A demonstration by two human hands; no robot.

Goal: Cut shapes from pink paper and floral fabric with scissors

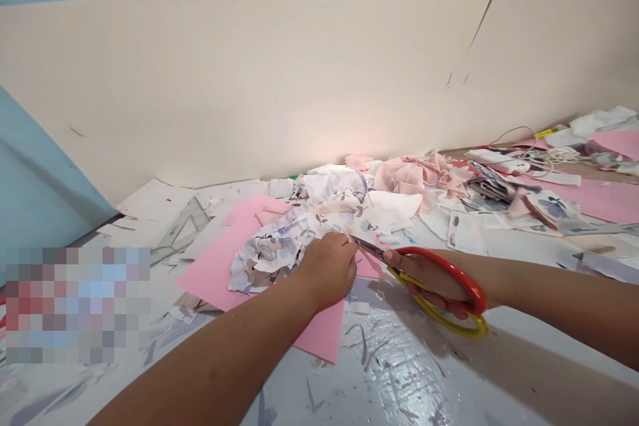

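Observation:
My left hand (327, 266) is closed on the edge of a floral-printed white fabric (279, 246), pressing it onto a pink paper sheet (219, 273). My right hand (432, 276) grips scissors with red and yellow handles (462, 296). The scissor blades (369, 249) point left and meet the fabric right beside my left fingers. More of the same white fabric (349, 203) bunches up behind.
A tall beige cardboard divider (279, 80) walls the back. Pink cloth (419, 176), fabric scraps, pink sheets (604, 200) and white cord (559, 154) crowd the right. A clear set square (182, 226) lies at left. The scratched white table (399, 373) shows in front.

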